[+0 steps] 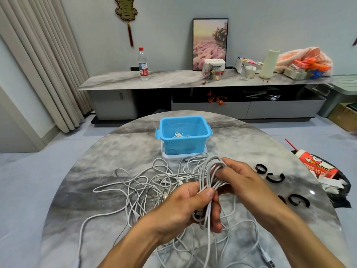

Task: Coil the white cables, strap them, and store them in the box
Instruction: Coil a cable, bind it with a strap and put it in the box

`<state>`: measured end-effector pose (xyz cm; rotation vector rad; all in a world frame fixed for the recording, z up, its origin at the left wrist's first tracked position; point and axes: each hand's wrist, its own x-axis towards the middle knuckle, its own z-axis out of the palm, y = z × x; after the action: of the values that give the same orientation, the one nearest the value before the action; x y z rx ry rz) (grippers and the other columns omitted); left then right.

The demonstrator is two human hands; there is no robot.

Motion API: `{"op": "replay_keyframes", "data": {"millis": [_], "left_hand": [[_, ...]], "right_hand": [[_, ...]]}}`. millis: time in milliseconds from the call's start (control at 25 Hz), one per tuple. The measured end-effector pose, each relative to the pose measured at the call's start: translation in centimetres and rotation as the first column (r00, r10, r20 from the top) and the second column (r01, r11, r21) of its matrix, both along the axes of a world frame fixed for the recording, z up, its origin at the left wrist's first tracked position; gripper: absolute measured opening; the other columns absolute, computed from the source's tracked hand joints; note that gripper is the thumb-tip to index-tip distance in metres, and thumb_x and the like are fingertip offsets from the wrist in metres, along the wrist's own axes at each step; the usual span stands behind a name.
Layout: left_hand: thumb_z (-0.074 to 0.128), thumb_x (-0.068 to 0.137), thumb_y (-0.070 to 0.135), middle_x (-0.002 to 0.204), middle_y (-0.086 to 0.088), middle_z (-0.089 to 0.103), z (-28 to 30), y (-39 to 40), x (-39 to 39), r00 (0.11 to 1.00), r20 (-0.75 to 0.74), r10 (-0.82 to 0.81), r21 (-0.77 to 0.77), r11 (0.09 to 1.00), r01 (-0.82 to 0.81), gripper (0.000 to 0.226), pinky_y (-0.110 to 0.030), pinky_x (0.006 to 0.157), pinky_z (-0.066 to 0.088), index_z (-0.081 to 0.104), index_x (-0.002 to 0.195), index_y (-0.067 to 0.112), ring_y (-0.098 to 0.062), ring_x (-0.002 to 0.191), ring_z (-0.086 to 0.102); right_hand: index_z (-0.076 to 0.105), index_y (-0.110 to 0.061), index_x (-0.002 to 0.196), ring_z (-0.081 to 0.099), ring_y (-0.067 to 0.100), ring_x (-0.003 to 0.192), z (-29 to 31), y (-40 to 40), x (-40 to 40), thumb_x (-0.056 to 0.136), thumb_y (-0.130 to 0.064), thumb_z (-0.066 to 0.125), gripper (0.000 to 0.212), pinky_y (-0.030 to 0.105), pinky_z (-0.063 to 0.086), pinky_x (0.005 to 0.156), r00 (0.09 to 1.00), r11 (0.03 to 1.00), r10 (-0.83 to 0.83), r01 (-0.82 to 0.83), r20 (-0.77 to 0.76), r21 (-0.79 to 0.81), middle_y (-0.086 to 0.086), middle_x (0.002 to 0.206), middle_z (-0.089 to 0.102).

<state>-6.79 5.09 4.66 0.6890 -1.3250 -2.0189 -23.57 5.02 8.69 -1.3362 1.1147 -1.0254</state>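
— Coiling is the step we judge to be in hand: our left hand [185,206] pinches a bundle of white braided cable loops [211,182] between thumb and curled fingers, low on the bundle near its plug end.

— And our right hand [239,180]?

— Its fingers are hooked through the top of the same loops, curled round them, holding the coil stretched above the round grey marble table [77,171].

— Where is everything else?

— More loose white cables [139,190] lie tangled on the table under and left of our hands. The open blue plastic box [183,134] stands beyond them on its pale lid, a white cable already inside. Black curled straps [275,177] lie to the right, apart from our hands.

— So next?

— We think the coil needs one hand to keep it gathered while the other reaches right for a strap to wrap it.
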Motion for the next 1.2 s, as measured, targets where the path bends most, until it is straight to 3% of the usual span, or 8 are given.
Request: {"op": "replay_keyframes", "data": {"millis": [160, 320, 520, 680, 760, 880, 1040, 1200], "left_hand": [[0.052, 0.098, 0.021, 0.072, -0.009, 0.058, 0.4, 0.8, -0.9, 0.978, -0.181, -0.102, 0.099, 0.988, 0.122, 0.014, -0.040, 0.069, 0.057, 0.055, 0.097, 0.007, -0.022, 0.059, 0.060], [0.051, 0.099, 0.024, 0.065, 0.001, 0.035, 1.0, 0.8, -1.2, 0.967, -0.229, -0.108, 0.225, 0.961, 0.160, 0.012, -0.019, 0.044, 0.041, 0.053, 0.094, 0.013, -0.006, 0.048, 0.033], [0.048, 0.095, 0.040, 0.062, 0.004, 0.024, 1.4, 0.6, -1.4, 0.972, -0.202, -0.124, 0.358, 0.914, 0.191, 0.028, -0.014, 0.037, 0.014, 0.057, 0.086, 0.016, -0.004, 0.045, 0.020], [0.044, 0.097, 0.050, 0.060, 0.004, 0.024, 0.9, 1.4, -1.9, 0.994, -0.093, -0.061, 0.318, 0.944, 0.088, 0.040, -0.013, 0.037, 0.014, 0.056, 0.079, 0.017, -0.004, 0.045, 0.018], [0.046, 0.095, 0.050, 0.058, 0.005, 0.025, 0.9, 1.5, -1.6, 1.000, -0.008, 0.018, 0.299, 0.954, -0.015, 0.038, -0.012, 0.038, 0.013, 0.053, 0.074, 0.019, -0.004, 0.043, 0.018], [0.047, 0.095, 0.050, 0.059, 0.005, 0.026, 1.0, 1.3, -1.0, 0.999, 0.028, 0.031, 0.293, 0.955, -0.038, 0.037, -0.014, 0.038, 0.013, 0.053, 0.077, 0.019, -0.005, 0.044, 0.018], [0.046, 0.097, 0.044, 0.061, 0.004, 0.033, 1.3, 1.4, -2.3, 0.993, -0.118, -0.026, 0.326, 0.943, 0.063, 0.037, -0.014, 0.040, 0.018, 0.062, 0.081, 0.015, -0.004, 0.047, 0.024], [0.050, 0.092, 0.038, 0.057, 0.005, 0.033, 1.7, 1.0, -1.5, 0.975, -0.102, 0.195, 0.262, 0.951, -0.163, 0.027, -0.014, 0.037, 0.021, 0.054, 0.082, 0.013, -0.004, 0.043, 0.025]], "right_hand": [[0.067, -0.011, 0.063, 0.054, 0.022, 0.057, -0.5, 0.2, 1.2, 0.061, -0.013, 0.063, 0.005, 0.028, 0.048, 0.052, 0.889, 0.971, -0.175, 0.085, 0.424, 0.223, 0.010, 0.064, 0.058], [0.076, -0.008, 0.071, 0.072, 0.024, 0.084, -0.6, -0.1, 1.3, 0.062, -0.023, 0.068, 0.019, 0.035, 0.056, 0.083, 0.751, 0.930, -0.232, -0.014, 0.619, 0.366, 0.011, 0.093, 0.075], [0.050, -0.018, 0.050, 0.065, 0.020, 0.058, -0.8, -0.1, 2.5, 0.078, -0.044, 0.071, 0.044, 0.032, 0.055, 0.062, 0.744, 0.946, -0.292, 0.135, 0.600, 0.293, 0.003, 0.063, 0.060], [0.049, -0.018, 0.047, 0.050, 0.013, 0.045, -1.8, -0.8, 2.0, 0.079, -0.054, 0.072, 0.053, 0.027, 0.045, 0.049, 0.889, 0.912, -0.405, 0.410, 0.212, 0.025, -0.002, 0.046, 0.049], [0.050, -0.020, 0.060, 0.054, 0.013, 0.054, -2.2, -1.4, 2.1, 0.089, -0.047, 0.066, 0.043, 0.037, 0.050, 0.058, 0.867, 0.879, -0.472, 0.476, 0.160, 0.012, -0.008, 0.057, 0.057], [0.061, -0.014, 0.075, 0.069, 0.029, 0.070, -1.6, -0.8, 2.9, 0.091, -0.046, 0.058, 0.036, 0.049, 0.059, 0.084, 0.858, 0.959, -0.249, 0.152, 0.449, 0.241, 0.012, 0.068, 0.068], [0.042, -0.021, 0.049, 0.049, 0.020, 0.046, -0.8, -1.2, 1.9, 0.082, -0.062, 0.057, 0.054, 0.038, 0.055, 0.068, 0.766, 0.925, -0.380, 0.306, 0.519, 0.225, 0.001, 0.043, 0.035], [0.075, -0.022, 0.078, 0.068, 0.020, 0.080, -1.3, -0.5, 1.9, 0.078, -0.071, 0.057, 0.052, 0.038, 0.054, 0.080, 0.866, 0.978, -0.083, -0.023, 0.493, 0.206, 0.006, 0.085, 0.072]]}}
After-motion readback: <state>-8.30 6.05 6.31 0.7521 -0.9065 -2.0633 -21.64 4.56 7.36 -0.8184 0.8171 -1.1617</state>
